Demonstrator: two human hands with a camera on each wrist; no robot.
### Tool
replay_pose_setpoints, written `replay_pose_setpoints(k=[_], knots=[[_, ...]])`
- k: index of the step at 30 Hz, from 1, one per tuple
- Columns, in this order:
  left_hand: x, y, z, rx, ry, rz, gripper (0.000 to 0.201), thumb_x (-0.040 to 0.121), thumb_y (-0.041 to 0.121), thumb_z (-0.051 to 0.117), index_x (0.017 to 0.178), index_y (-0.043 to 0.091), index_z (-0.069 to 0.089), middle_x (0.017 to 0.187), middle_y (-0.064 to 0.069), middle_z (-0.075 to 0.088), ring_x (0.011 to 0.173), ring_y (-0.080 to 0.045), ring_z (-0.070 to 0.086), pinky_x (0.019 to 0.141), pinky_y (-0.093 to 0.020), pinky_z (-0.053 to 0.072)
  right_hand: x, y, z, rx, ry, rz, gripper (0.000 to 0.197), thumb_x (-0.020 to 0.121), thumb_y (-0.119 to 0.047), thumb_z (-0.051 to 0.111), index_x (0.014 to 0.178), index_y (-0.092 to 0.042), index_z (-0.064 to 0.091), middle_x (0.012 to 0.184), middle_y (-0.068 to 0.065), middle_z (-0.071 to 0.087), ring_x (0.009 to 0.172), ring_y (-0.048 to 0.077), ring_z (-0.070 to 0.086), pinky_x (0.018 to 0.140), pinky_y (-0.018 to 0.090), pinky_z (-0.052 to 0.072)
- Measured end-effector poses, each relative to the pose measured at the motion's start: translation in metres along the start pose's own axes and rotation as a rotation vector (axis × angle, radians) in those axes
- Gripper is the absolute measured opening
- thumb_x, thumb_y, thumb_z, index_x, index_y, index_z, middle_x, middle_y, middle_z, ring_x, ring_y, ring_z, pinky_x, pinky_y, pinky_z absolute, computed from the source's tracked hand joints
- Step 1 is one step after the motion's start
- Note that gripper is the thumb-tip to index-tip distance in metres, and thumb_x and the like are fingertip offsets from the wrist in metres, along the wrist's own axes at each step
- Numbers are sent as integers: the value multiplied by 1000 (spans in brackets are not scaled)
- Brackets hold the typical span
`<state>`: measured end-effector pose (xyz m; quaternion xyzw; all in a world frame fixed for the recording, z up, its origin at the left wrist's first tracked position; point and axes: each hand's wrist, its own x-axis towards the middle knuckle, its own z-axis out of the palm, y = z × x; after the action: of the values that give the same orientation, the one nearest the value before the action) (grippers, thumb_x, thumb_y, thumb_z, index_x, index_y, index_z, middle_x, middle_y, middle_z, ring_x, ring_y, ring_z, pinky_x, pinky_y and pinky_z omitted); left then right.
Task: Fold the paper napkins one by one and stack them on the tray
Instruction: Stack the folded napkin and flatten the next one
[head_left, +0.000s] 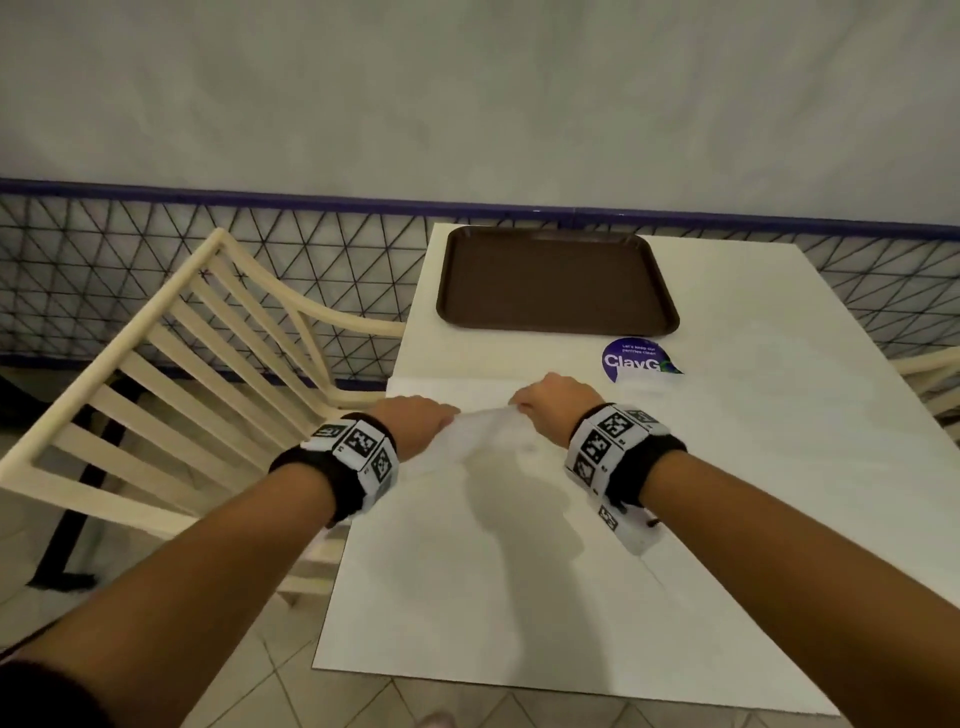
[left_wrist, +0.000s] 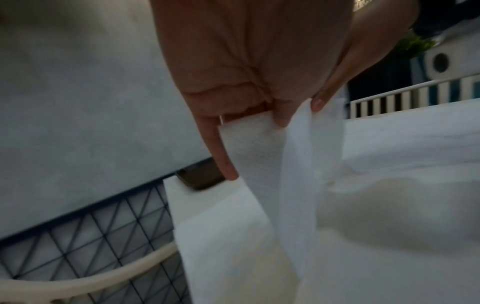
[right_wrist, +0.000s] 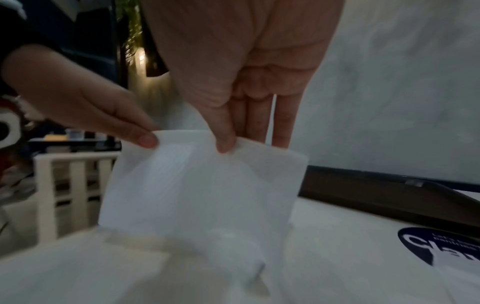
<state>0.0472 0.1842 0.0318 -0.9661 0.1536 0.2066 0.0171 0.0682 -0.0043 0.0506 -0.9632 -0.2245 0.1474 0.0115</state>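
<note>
A white paper napkin (head_left: 485, 434) is lifted off the white table between both hands. My left hand (head_left: 415, 423) pinches its left top edge with thumb and fingers; in the left wrist view the napkin (left_wrist: 262, 154) hangs down from that pinch. My right hand (head_left: 553, 402) pinches the top edge a little to the right, thumb in front and fingers behind the napkin (right_wrist: 202, 189). More white napkins (head_left: 441, 387) lie flat on the table under the hands. The brown tray (head_left: 556, 278) sits bare at the table's far end.
A round blue sticker (head_left: 636, 358) is on the white table (head_left: 753, 415) between the tray and my right hand. A cream slatted chair (head_left: 171, 374) stands at the table's left. A mesh fence (head_left: 104, 270) and grey wall run behind.
</note>
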Motion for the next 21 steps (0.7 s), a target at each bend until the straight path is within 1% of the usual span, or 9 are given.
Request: replay_pose_setpoints(k=[5,9,11,13,14,16,18,20,21], knots=[[15,-33,-38,149,140,-88,44,104,17,22,147,26,23,144,-5,41,128,-26,45,98,-38,42,30,2,-36,63,127,63,40,99,-8,34,132,-20,53,130,15,55,117,34,55,94,39,46],[28,-52,-36,186,363,-65,43,102,18,30,145,20,29,131,-4,51,117,-24,52,84,-34,47,46,3,-42,62,182,112,45,100,-6,30,139,-23,44,132,16,53,117,35,55,92,39,46],[33,-59,-21,133,507,49,40,94,9,52,134,12,50,119,-11,62,104,-31,61,76,-38,52,51,4,-32,58,201,128,46,100,-5,30,140,-24,42,129,16,55,114,34,56,91,38,46],[36,-65,-5,156,540,141,38,68,2,79,105,7,71,93,-14,73,76,-31,71,56,-37,57,55,4,-12,62,169,127,48,99,-3,30,142,-24,39,134,12,53,118,31,54,94,37,45],[40,-68,7,174,540,143,39,56,1,86,93,8,75,83,-11,74,66,-28,71,49,-34,56,56,3,-1,65,136,121,49,99,-3,29,143,-24,37,138,9,50,122,29,51,97,36,43],[47,-70,31,141,501,127,41,48,0,89,86,10,77,79,-8,74,60,-26,70,45,-31,54,59,3,22,90,62,117,49,100,-3,27,143,-24,36,143,6,46,127,27,47,102,36,41],[49,-67,45,60,396,101,40,64,-3,80,100,11,73,95,-11,73,76,-30,71,57,-35,58,60,3,41,129,-16,114,47,101,-6,26,143,-24,37,142,7,47,128,28,45,104,37,40],[51,-64,58,-11,310,53,38,88,1,57,124,12,60,126,-11,61,109,-31,61,86,-39,52,60,1,56,151,-74,109,46,102,-8,25,142,-24,39,141,8,48,128,28,46,105,35,39],[51,-65,64,4,310,42,39,93,3,49,131,13,54,134,-9,55,120,-29,55,94,-37,47,59,-1,61,157,-95,108,46,102,-8,25,142,-25,39,141,7,48,128,28,45,104,34,38]])
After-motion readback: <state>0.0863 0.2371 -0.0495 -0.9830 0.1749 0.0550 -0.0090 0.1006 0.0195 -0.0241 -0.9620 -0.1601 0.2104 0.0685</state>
